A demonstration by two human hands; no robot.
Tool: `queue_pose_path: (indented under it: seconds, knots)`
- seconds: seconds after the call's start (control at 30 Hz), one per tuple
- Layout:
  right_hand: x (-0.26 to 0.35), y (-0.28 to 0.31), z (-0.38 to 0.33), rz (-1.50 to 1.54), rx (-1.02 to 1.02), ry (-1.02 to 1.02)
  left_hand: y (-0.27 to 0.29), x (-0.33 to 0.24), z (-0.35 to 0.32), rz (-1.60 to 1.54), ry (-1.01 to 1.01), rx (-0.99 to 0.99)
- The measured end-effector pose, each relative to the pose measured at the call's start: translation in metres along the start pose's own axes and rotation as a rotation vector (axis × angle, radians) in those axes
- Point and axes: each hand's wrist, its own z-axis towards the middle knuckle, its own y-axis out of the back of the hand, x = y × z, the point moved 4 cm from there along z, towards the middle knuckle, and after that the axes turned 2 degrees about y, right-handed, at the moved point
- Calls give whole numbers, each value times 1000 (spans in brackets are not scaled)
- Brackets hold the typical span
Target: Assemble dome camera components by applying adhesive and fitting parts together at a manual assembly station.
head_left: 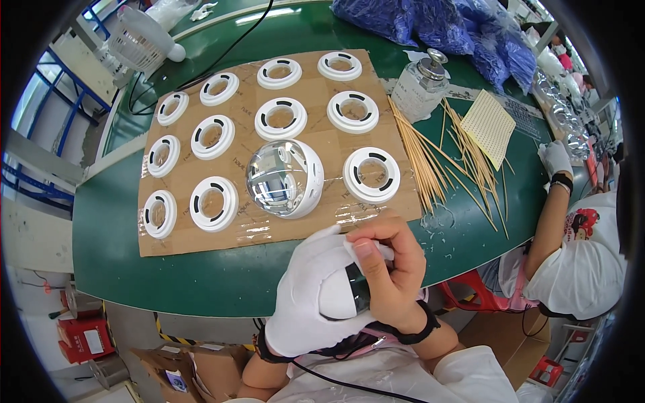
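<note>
Close in front of me, my left hand (309, 289), in a white glove, is closed around a rounded white part with a dark, glossy section (358, 287). My right hand (393, 269) is bare and held against it. Its thumb and fingers pinch at a bit of white material, either cloth or a glove fingertip; I cannot tell which. Just beyond my hands, a white dome camera housing with a clear, mirror-like dome (277, 178) rests on a cardboard sheet (262, 232). Several white rings with dark curved strips (225, 205) lie around it in rows.
Right of the cardboard are thin wooden sticks (420, 161), a glass bottle with a metal top (422, 84) and a yellow dotted sheet (489, 127). Blue plastic bags (437, 27) lie at the back; a white fan (138, 40) stands far left. A co-worker's gloved hand (556, 159) is at the right.
</note>
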Motion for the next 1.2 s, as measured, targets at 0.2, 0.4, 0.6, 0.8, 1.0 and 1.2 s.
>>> queue_pose_path:
  seconds: [0.2,0.4,0.6,0.8,1.0,1.2]
  knots:
    - [3,-11,-11,233,-27,18,12,-6,-7,7,216,79]
    - [7,0,-3,186,54,118,8,8,-10,5,88,-36]
    - [21,9,-5,-131,272,212,10,24,-16,-146,135,-133]
    - [27,7,-12,-214,351,391,10,20,-18,-91,71,-101]
    - [13,10,-5,-226,245,219,10,18,-16,-89,125,-120]
    - [22,4,-14,-284,276,391,8,18,-17,-85,60,-100]
